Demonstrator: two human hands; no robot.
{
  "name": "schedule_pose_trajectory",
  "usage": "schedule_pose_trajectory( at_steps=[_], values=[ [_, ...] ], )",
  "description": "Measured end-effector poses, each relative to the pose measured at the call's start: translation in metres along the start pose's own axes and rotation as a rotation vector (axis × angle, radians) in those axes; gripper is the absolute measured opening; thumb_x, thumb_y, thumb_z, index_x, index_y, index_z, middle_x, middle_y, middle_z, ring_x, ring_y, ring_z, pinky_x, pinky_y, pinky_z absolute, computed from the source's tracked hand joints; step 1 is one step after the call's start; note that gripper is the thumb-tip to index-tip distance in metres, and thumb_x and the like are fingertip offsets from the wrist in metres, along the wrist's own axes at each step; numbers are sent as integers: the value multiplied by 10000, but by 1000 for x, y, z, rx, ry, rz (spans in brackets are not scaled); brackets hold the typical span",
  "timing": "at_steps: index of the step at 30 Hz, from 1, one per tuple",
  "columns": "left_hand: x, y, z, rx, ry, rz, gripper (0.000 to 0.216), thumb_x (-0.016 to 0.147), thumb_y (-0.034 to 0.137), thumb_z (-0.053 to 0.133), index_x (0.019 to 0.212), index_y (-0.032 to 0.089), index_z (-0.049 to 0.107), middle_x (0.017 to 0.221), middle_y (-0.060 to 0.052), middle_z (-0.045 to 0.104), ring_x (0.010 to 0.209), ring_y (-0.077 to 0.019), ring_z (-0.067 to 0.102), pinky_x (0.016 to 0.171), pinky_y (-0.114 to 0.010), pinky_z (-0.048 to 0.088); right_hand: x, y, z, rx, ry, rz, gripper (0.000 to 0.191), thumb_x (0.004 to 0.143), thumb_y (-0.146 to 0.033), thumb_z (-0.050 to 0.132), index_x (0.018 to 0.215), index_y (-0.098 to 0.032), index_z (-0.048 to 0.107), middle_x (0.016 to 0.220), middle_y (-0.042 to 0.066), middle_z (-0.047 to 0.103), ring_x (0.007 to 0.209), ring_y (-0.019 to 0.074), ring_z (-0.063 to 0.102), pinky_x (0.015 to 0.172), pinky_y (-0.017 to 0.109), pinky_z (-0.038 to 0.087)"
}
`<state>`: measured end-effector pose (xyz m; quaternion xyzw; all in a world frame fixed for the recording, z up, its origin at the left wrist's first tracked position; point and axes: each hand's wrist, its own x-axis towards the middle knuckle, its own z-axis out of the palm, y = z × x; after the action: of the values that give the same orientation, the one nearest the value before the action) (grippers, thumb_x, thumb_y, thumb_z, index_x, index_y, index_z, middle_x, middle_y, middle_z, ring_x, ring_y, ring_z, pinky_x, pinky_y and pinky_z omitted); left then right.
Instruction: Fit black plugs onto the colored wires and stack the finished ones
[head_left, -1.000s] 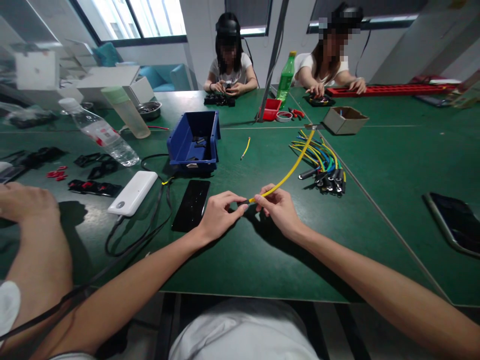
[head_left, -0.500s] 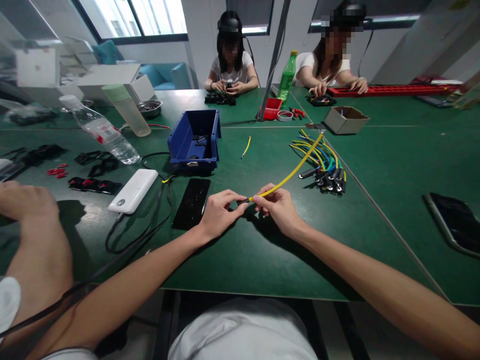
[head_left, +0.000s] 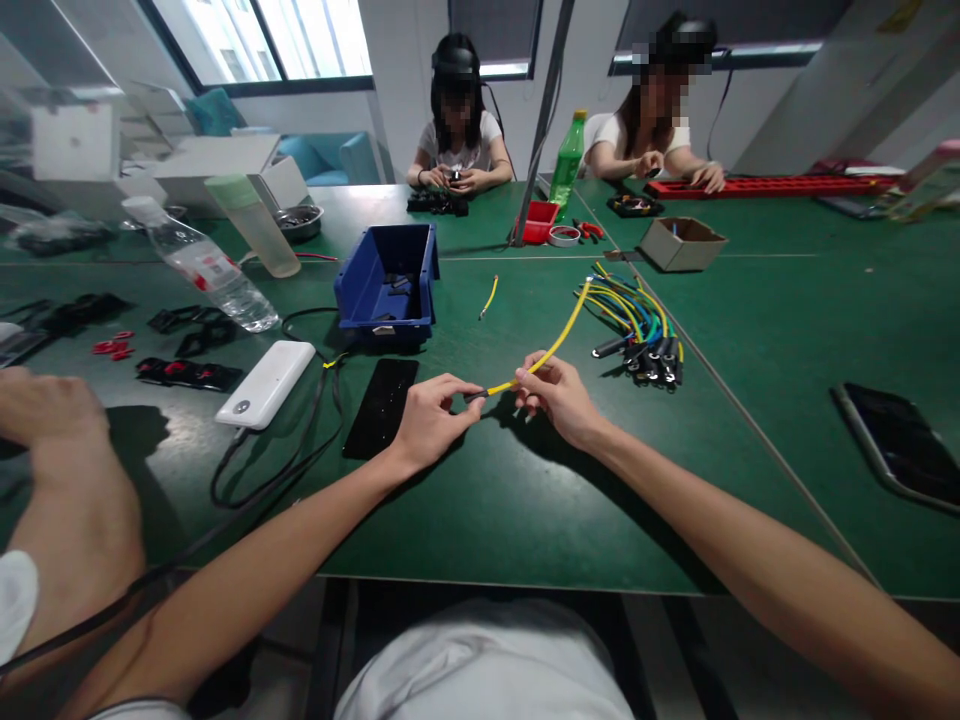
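Note:
Between my hands, a yellow wire point(head_left: 568, 332) slants up to the right above the green table. My left hand point(head_left: 435, 418) pinches the black sleeve point(head_left: 475, 396) at the wire's near end between thumb and fingertips. Farther along, my right hand point(head_left: 556, 395) is closed on the yellow part, a short way from the sleeve. The wire's far end reaches up beside a bundle of yellow, blue and green wires point(head_left: 637, 320), which have black sleeves and metal lugs. A short yellow wire point(head_left: 489, 297) lies alone beyond my hands.
A blue bin point(head_left: 386, 285) holding small black pieces stands behind a black phone point(head_left: 381, 408). Left of them are a white power bank point(head_left: 266, 382) with a cable and a water bottle point(head_left: 210, 265). Another phone point(head_left: 900, 440) lies right. A co-worker's arm point(head_left: 75, 480) rests at far left.
My right hand has slid slightly away from the black sleeve, baring more yellow wire between my hands. The wire's far end has swung left and down. My left hand has shifted slightly left.

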<state>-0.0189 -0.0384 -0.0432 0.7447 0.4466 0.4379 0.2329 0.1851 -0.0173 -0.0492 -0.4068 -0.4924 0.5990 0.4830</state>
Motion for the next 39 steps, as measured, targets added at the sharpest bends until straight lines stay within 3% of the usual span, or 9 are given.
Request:
schedule_pose_trajectory(
  at_steps=[17,39],
  values=[
    [-1,0,-1,35,-25,46,111,797,186,690,894,170,743,818,-40,705,575,-94,551,516,-217,426,0,3,2,-55,41,-52,375,692,-420,774,815,-206,492,527,-65,566,451,103,546,410,199,393],
    [-2,-4,3,13,-42,92,119,824,208,692,919,165,748,833,-43,711,636,-107,595,560,-213,473,-3,0,8,-79,34,-25,383,667,-404,785,793,-205,483,551,-59,594,427,90,544,391,181,367]
  ],
)
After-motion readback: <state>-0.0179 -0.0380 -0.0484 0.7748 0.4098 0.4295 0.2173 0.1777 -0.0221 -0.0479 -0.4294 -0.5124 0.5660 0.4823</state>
